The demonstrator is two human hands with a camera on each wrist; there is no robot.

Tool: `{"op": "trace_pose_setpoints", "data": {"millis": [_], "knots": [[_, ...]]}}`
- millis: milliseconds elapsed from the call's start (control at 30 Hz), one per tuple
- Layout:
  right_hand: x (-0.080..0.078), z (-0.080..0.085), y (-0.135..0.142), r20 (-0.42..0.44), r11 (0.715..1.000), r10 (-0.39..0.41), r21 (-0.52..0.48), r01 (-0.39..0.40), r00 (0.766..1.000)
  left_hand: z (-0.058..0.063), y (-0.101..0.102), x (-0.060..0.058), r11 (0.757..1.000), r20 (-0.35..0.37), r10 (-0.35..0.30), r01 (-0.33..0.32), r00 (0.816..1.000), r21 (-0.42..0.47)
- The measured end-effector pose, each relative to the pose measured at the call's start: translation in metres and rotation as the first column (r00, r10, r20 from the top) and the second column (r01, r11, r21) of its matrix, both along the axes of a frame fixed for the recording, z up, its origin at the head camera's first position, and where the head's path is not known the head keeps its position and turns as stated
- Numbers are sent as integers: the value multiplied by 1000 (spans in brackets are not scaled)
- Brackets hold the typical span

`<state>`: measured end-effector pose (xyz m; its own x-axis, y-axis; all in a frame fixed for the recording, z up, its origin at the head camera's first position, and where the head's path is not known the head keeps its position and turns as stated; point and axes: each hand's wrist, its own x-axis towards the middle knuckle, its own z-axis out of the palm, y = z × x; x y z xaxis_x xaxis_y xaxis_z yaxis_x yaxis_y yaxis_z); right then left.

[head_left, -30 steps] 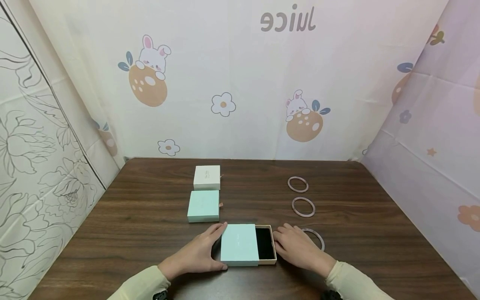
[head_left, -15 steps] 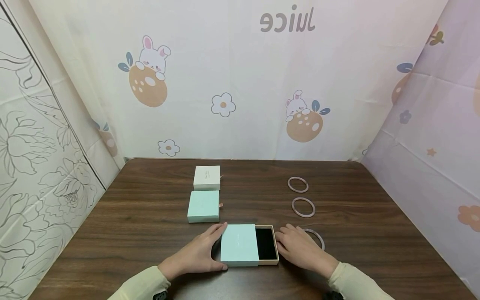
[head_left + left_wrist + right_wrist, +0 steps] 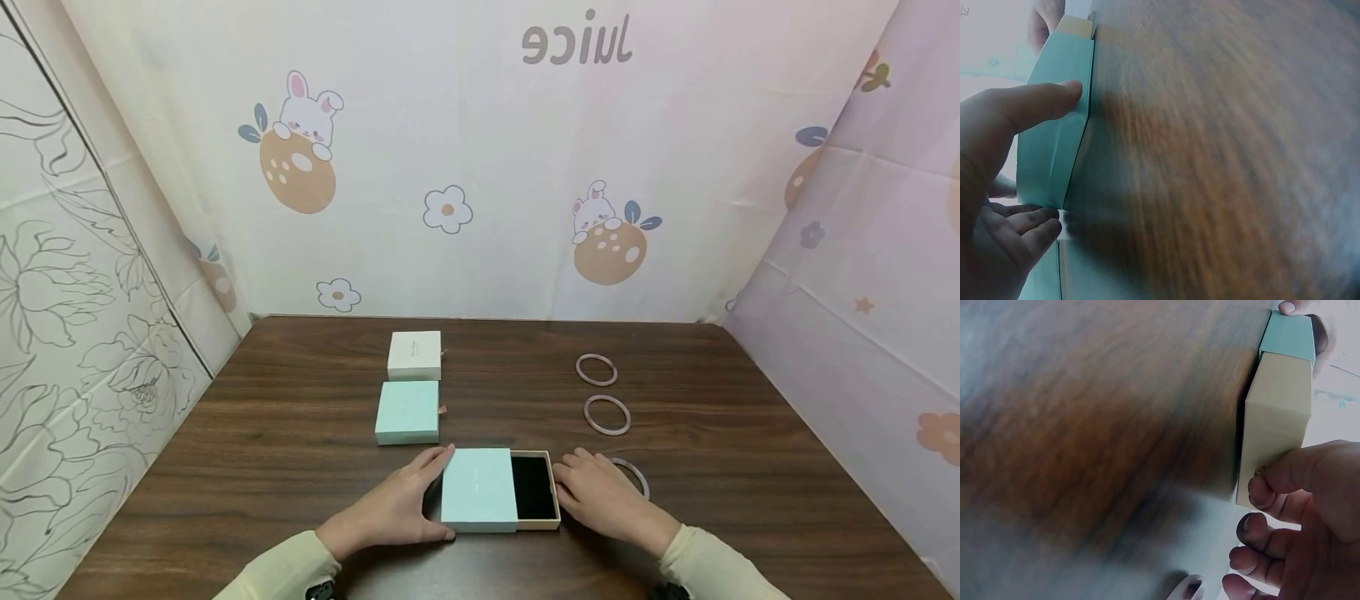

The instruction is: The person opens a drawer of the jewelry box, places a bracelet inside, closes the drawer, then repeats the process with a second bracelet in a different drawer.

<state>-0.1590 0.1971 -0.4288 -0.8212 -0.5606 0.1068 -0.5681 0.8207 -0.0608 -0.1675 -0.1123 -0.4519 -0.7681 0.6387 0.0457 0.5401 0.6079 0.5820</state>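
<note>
A mint-green drawer box (image 3: pixel 478 490) lies at the front of the table, its beige drawer (image 3: pixel 1279 387) slid partly out to the right and showing a black lining. My left hand (image 3: pixel 397 504) grips the mint sleeve, thumb on the near side and fingers on the far side. At the drawer's outer end, my right hand (image 3: pixel 603 496) pinches a small pull tab between thumb and forefinger; the tab is mostly hidden by the fingertips. Just beyond the right hand lies a pale bangle-like ring (image 3: pixel 640 476), partly covered by that hand.
Behind the drawer box stand another mint box (image 3: pixel 407 411) with a small tab and a white box (image 3: pixel 415 356). To the right, two more pale rings, a middle ring (image 3: pixel 587 410) and a far ring (image 3: pixel 578 367), lie on the brown wooden table (image 3: pixel 262 417). Patterned curtains surround it.
The drawer has slid a little further right out of its sleeve, with my right hand moving along. My left hand and the sleeve have stayed in place.
</note>
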Motion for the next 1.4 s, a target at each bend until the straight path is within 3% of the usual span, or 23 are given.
{"op": "trace_pose_setpoints", "data": {"millis": [467, 1400], "knots": [[1, 0, 5, 22, 1000, -4, -11, 4, 1000, -1, 0, -1, 1000, 4, 6, -6, 1000, -8], [3, -2, 14, -34, 1000, 5, -1, -5, 999, -1, 0, -1, 1000, 6, 3, -3, 1000, -4]]}}
